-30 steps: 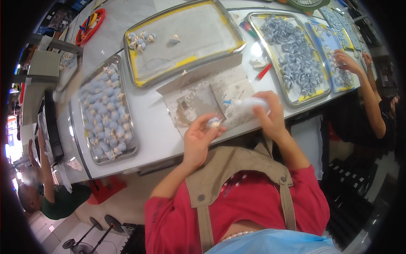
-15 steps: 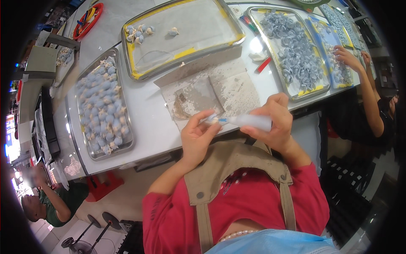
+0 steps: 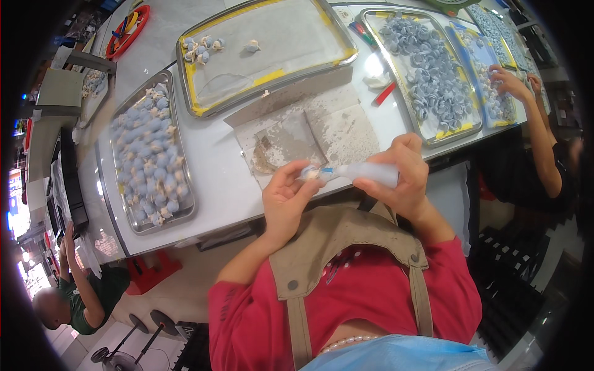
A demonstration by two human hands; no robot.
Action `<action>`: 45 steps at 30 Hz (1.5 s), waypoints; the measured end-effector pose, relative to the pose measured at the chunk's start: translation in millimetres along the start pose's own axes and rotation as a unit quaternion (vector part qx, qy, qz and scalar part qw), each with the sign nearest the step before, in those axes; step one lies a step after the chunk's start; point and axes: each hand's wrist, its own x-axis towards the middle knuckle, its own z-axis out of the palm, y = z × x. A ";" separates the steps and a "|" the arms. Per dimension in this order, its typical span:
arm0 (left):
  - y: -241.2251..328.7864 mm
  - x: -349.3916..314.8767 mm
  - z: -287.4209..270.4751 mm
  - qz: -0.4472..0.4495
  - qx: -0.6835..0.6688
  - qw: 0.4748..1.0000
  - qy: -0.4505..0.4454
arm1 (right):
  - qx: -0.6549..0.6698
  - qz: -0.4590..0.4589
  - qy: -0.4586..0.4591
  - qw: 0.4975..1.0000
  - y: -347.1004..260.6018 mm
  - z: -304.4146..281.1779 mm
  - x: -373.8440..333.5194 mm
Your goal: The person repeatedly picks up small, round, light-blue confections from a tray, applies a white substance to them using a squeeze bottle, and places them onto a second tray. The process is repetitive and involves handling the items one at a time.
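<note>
On the white surface (image 3: 213, 154), a wide tray (image 3: 291, 43) holds few blue-and-cream pieces (image 3: 202, 48), the left tray (image 3: 186, 214) a dense layer (image 3: 148, 148) of similar ones, the right tray (image 3: 454, 137) grey-blue cups (image 3: 427, 68). Right fingers (image 3: 371, 185) clamp a squeeze bottle (image 3: 377, 174); left fingers (image 3: 307, 190) pinch one small piece (image 3: 309, 173) at its blue nozzle (image 3: 327, 170), apparently applying liquid; next calls for a steady, light squeeze

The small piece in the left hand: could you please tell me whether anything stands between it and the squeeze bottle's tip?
Nothing visible does. The squeeze bottle in the right hand has its blue tip right by the small piece held in the left hand; whether they touch is too small to tell.
</note>
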 end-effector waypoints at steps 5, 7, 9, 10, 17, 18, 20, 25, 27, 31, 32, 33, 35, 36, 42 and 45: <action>1.3 0.1 -0.6 -0.010 0.000 1.000 0.006 | 0.006 0.001 0.008 1.000 0.9 1.7 1.5; 2.1 0.2 -1.1 -0.011 -0.002 1.000 0.008 | 0.002 0.000 0.002 1.000 2.3 2.5 0.9; 2.4 0.3 -2.0 -0.012 -0.006 1.000 0.009 | 0.007 0.015 0.000 1.000 3.9 2.6 0.1; 2.0 0.6 -3.3 -0.021 -0.020 0.999 0.013 | 0.014 0.030 0.000 0.999 4.7 2.6 -0.2; 2.0 3.5 -10.7 -0.073 -0.119 0.990 0.008 | 0.084 0.188 0.046 0.978 41.6 29.5 -7.4; 2.8 3.0 -11.6 -0.083 -0.133 0.988 0.001 | 0.064 0.184 0.037 0.980 48.0 36.0 -7.6; 4.5 4.0 -16.5 -0.096 -0.204 0.972 -0.072 | 0.028 0.176 0.018 0.984 56.1 48.9 -7.6; 7.6 9.3 -11.7 -0.106 -0.218 0.964 -0.113 | -0.029 0.125 -0.005 0.992 60.8 30.3 -4.5; 5.4 10.6 -11.7 -0.121 -0.203 0.967 -0.099 | -0.083 0.114 0.054 0.989 81.3 7.4 -8.8; 0.6 11.8 -8.5 -0.126 -0.205 0.964 -0.110 | -0.194 0.206 0.086 0.955 114.1 -44.7 -14.7; 0.9 12.3 -6.4 -0.129 -0.201 0.965 -0.110 | -0.235 0.228 0.090 0.941 118.4 -50.7 -16.5; 1.1 12.6 -4.0 -0.132 -0.197 0.965 -0.111 | -0.214 0.241 0.080 0.943 120.6 -54.4 -17.3; 1.8 13.9 1.5 -0.136 -0.190 0.965 -0.119 | -0.171 0.239 0.057 0.954 127.2 -51.7 -18.8; 2.0 14.2 3.6 -0.138 -0.187 0.965 -0.123 | -0.148 0.237 0.045 0.959 129.3 -50.4 -18.7; 2.3 11.4 4.3 -0.145 -0.175 0.966 -0.119 | -0.150 0.228 -0.001 0.962 131.1 -57.0 -12.8; 1.0 10.4 2.4 -0.144 -0.168 0.969 -0.113 | -0.052 0.291 0.035 0.955 123.9 -62.8 -11.8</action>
